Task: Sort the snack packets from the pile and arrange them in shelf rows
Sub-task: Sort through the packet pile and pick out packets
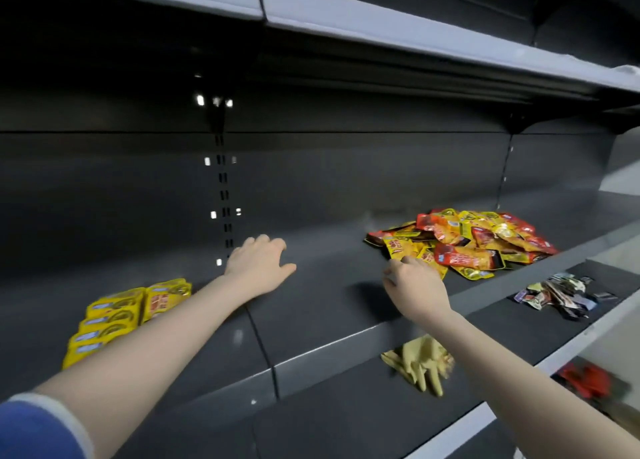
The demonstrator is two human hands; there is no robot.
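1. Dark grey steel shelving fills the view, with one long shelf at chest height and a pale shelf edge overhead.
2. Toward the right of that shelf lies the pile of snack packets, red and yellow pouches heaped loosely over one another.
3. At the far left, the yellow packets already stand in overlapping rows running front to back, so sorting is under way but most of the pile remains.
4. The left hand rests palm down on the bare shelf between rows and pile, fingers relaxed and spread, holding nothing.
5. The right hand reaches to the pile's near edge; its fingertips curl at a yellow pouch there, but whether they have pinched it I cannot tell.
6. These pouches look light, thin and glossy, likely slippery and apt to slide off the heap; pinching one by a flat sealed edge seems the surest hold.
7. On the lower shelf lie a yellowish glove and some darker wrappers.
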